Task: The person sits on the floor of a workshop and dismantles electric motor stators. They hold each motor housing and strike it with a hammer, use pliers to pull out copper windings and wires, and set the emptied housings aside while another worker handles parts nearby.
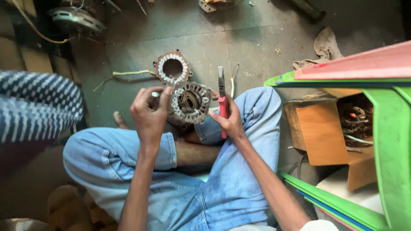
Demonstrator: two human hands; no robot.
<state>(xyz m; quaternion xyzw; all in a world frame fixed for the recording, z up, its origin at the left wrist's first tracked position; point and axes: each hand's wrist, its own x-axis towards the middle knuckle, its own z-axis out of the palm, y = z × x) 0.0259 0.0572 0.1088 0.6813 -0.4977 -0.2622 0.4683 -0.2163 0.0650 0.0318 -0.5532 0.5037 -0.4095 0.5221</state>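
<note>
Stator work at frame centre.
Left hand point(147, 113) clasps the stator core point(189, 102); right hand point(229, 119) grips red-handled pliers point(222, 100). Best to brace the core steady.

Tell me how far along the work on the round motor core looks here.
Done: a second ring-shaped core lies on the floor, set aside. In hand: the left hand holds the round motor core over the knees, and the right hand holds red-handled pliers beside it, jaws up. Left: cannot be judged; the core's slots are too small to read.
</note>
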